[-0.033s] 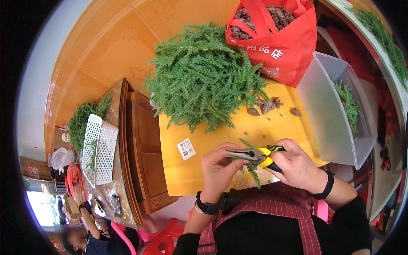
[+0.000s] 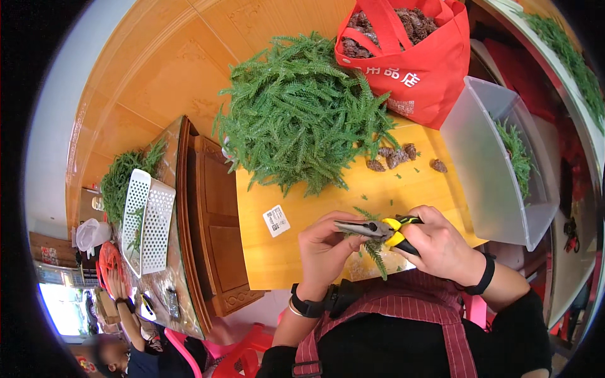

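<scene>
My right hand [image 2: 435, 242] is wrapped round the black and yellow handles of a pair of long-nose pliers [image 2: 396, 232]. Their grey jaws point left, across the fingertips of my left hand [image 2: 324, 247]. Pinched in those left fingers is a small green artificial pine sprig [image 2: 374, 255], its needles hanging out below the jaws. Whether the jaws grip its stem cannot be made out. Beyond my hands a large heap of green pine sprigs [image 2: 302, 120] covers the far side of the yellow table [image 2: 261, 258].
Several pine cones [image 2: 394, 157] lie right of the heap. A red bag [image 2: 435, 75] full of cones stands behind them. At right is a translucent bin [image 2: 485, 183] with greenery. On the left side table stands a white basket [image 2: 154, 223]; a person [image 2: 135, 340] reaches there.
</scene>
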Tool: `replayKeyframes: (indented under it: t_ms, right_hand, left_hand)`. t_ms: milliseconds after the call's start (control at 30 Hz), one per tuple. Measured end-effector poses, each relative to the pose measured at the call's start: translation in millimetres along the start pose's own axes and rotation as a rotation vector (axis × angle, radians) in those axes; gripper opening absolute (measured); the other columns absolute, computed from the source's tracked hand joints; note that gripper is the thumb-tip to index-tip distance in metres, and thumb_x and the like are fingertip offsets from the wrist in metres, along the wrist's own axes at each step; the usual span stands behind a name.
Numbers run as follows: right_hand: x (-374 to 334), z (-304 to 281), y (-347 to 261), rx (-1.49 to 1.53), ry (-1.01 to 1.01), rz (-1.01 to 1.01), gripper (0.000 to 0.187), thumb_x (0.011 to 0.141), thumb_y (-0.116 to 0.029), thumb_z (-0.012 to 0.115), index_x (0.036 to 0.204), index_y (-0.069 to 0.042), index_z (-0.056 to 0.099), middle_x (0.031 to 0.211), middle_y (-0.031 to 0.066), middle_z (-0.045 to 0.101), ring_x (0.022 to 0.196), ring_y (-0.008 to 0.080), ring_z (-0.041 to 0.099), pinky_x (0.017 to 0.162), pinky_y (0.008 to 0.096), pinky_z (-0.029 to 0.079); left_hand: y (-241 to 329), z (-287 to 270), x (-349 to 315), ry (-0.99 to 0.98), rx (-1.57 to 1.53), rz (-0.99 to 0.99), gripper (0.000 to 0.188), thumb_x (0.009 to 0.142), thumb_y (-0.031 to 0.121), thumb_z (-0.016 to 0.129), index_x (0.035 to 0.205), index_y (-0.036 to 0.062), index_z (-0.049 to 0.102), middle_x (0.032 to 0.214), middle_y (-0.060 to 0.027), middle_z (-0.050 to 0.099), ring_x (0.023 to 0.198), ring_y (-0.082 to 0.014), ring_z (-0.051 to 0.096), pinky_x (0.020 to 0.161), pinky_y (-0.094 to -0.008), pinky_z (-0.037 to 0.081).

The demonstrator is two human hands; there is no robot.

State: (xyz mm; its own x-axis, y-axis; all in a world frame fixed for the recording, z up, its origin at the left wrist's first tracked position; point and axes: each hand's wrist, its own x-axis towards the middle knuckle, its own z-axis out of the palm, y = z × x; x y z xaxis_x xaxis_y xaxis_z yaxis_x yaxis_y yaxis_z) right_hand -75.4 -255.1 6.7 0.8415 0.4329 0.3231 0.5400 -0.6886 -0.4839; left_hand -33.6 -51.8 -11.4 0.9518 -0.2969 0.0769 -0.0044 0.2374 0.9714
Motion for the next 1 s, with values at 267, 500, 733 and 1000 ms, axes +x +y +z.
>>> replayKeyframes:
  t_ms: [267,500,733,1000]
  right_hand:
    - [2.7,3.7,10.6,0.309,0.113,0.172,0.022,0.073,-0.014,0.068,0.079,0.0,0.052,0.071,0.0137,0.052,0.065,0.0293,0.053,0.055,0.0331,0.043]
    - [2.1,4.3,43.1,-0.065,-0.141,0.469,0.026,0.078,-0.022,0.064,0.086,0.0,0.052,0.078,0.0184,0.056,0.078,0.0341,0.054,0.07,0.0406,0.044]
    - [-7.9,18.6,64.2,-0.214,-0.225,0.422,0.026,0.076,-0.018,0.064,0.092,-0.001,0.054,0.092,0.0175,0.058,0.097,0.0352,0.049,0.086,0.0413,0.04]
    - [7.0,2.3,43.5,-0.055,-0.045,0.299,0.023,0.076,-0.011,0.061,0.096,-0.002,0.056,0.1,0.0179,0.057,0.103,0.0348,0.05,0.089,0.0403,0.039]
  left_hand:
    - [-0.1,-1.5,6.2,-0.026,-0.029,-0.029,0.024,0.071,-0.01,0.066,0.094,-0.0041,0.062,0.095,-0.009,0.06,0.072,-0.0108,0.058,0.058,-0.0206,0.047]
    - [11.1,-8.0,4.6,-0.042,0.076,0.036,0.05,0.067,-0.009,0.071,0.113,-0.0002,0.055,0.097,-0.004,0.054,0.091,-0.0116,0.054,0.073,-0.0222,0.047]
    - [20.1,-25.7,8.6,-0.21,-0.129,-0.161,0.051,0.07,-0.007,0.069,0.117,-0.0012,0.051,0.105,-0.0046,0.05,0.096,-0.0131,0.052,0.077,-0.024,0.045]
    - [18.7,-34.2,12.3,-0.277,0.29,-0.044,0.04,0.076,-0.01,0.048,0.115,0.0016,0.053,0.113,-0.0052,0.053,0.096,-0.0111,0.053,0.076,-0.0221,0.044]
